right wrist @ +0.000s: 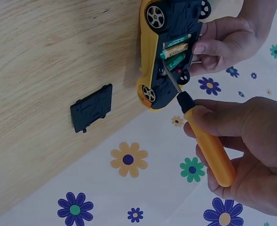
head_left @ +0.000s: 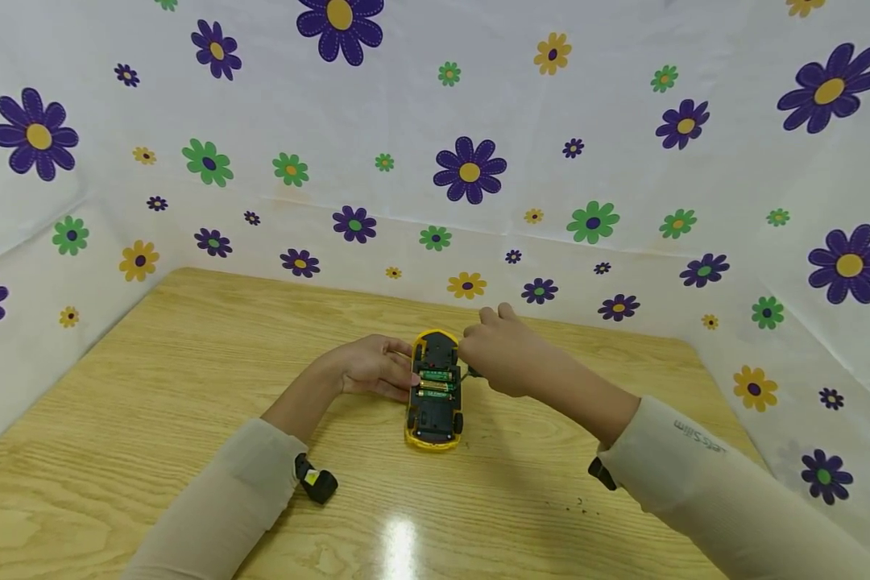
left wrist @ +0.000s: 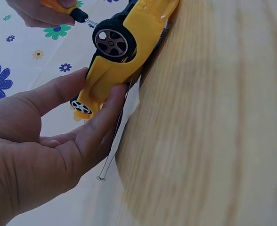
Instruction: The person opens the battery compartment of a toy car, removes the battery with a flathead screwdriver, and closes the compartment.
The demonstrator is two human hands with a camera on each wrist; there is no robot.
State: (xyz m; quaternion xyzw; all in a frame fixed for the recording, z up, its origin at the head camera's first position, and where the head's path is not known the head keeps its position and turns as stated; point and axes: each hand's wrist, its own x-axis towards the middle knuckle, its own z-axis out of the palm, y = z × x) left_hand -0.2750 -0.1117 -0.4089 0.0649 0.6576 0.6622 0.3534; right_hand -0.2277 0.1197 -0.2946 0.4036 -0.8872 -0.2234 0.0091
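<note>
A yellow toy car (head_left: 435, 435) lies wheels up on the table, its black underside on top. Three green-and-gold batteries (head_left: 436, 385) sit side by side in its uncovered battery compartment. My left hand (head_left: 373, 366) holds the car along its left side, with thumb and fingers at the yellow body (left wrist: 150, 30) in the left wrist view. On the other side, my right hand (head_left: 507, 354) grips a screwdriver (right wrist: 211, 148) by its orange handle. The screwdriver's metal tip (right wrist: 167, 69) reaches in at the end of the batteries in the right wrist view.
A black battery cover (right wrist: 91, 108) lies on the wooden table (head_left: 210, 379) beyond the car in the right wrist view. Small dark bits (head_left: 580, 506) are scattered at the table's right front. A white flowered cloth (head_left: 399, 193) stands around the back and sides.
</note>
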